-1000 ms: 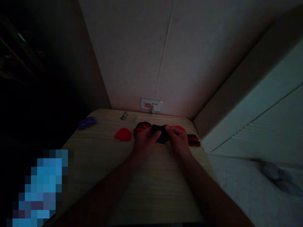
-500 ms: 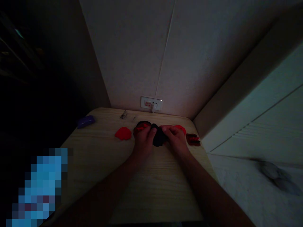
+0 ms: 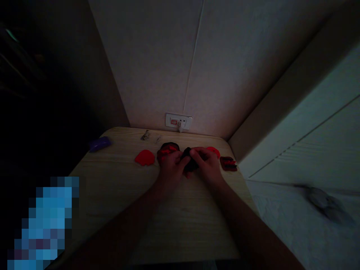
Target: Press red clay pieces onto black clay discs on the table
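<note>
Above the middle of the wooden table, a black, soft-looking piece (image 3: 192, 165), perhaps modelling clay, is pinched between my two hands. My left hand (image 3: 170, 169) is closed on its left side, with the thumb on top. My right hand (image 3: 209, 165) grips the upper right side between thumb and fingers. A bit of red (image 3: 188, 174) shows below the black piece; whether it is joined to it I cannot tell. Just behind my left hand lies a round red-and-black piece (image 3: 168, 148), partly hidden. Beyond my right hand a flat red piece (image 3: 215, 151) is partly covered.
A flat red piece (image 3: 145, 158) lies on the table (image 3: 180, 221) to the left. A dark red piece with black strips (image 3: 228, 164) is near the right edge. A purple packet (image 3: 100, 143) rests at the far left. Behind is a wall socket (image 3: 179, 121) with a plug.
The black piece, spread flat before, now looks folded or bunched between my fingers. My thumbs have come closer together, and red shows beneath it. The view has shifted slightly.
</note>
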{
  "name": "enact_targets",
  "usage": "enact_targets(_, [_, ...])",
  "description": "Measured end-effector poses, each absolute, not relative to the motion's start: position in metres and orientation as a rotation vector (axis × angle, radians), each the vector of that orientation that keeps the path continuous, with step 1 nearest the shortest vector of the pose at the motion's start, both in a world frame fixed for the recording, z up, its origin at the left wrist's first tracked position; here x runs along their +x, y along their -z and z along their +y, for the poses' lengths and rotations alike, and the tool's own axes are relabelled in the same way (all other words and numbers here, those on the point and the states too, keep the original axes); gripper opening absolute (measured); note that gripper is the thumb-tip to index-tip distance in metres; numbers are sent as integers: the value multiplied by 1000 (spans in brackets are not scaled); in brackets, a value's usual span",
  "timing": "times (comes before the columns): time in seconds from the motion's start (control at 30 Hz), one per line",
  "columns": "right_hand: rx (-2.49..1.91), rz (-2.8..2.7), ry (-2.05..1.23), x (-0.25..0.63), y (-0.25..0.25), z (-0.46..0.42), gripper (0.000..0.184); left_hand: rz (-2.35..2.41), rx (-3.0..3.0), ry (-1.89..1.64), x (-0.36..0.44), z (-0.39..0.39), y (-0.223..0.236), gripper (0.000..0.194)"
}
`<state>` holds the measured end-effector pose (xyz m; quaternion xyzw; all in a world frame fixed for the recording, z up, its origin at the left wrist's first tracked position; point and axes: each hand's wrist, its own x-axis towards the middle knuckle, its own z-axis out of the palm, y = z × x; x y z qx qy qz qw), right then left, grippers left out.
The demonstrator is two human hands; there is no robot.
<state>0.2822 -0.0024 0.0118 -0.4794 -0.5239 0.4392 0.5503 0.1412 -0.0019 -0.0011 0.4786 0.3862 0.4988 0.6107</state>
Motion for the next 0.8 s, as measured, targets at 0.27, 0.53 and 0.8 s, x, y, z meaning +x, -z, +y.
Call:
enact_targets(0.27, [-1182,-1245,-913,288,-7,1,40,848,1086,-1078,142,-3,-2,36])
enact_targets(0.53, [-1087,-1284,-1018,290,-5,4,28,859,918,-1158,141,0,-3,40])
enact_targets(0.8, [-1053,-1249,-1107,290,-8,5,29,868,857,-1164,141,0,-4,40])
